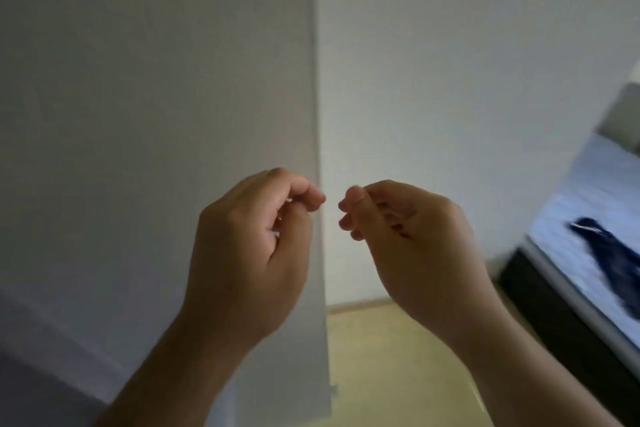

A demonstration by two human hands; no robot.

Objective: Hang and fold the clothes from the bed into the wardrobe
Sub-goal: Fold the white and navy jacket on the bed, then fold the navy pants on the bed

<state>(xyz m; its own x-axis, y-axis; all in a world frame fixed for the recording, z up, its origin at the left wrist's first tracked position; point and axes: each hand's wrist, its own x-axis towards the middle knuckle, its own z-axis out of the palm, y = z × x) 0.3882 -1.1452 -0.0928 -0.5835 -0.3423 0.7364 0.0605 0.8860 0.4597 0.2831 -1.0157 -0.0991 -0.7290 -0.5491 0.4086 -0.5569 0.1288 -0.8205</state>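
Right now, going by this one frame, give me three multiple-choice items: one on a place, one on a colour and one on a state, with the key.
1. Where does the garment lie?
A. on the bed, at the right of the view
B. on the floor
C. on a hanger

2. What colour is the garment?
A. red
B. dark blue
C. yellow

3. How are the left hand and the right hand?
A. both gripping a shirt
B. both raised, fingers curled, nothing visible in them
C. both pressed flat on a drawer

Key: 1 A, because the garment is spread on the pale bed surface at the right edge. 2 B, because it shows dark blue against that surface. 3 B, because the fingertips of both hands curl in towards each other in mid-air and hold no cloth.
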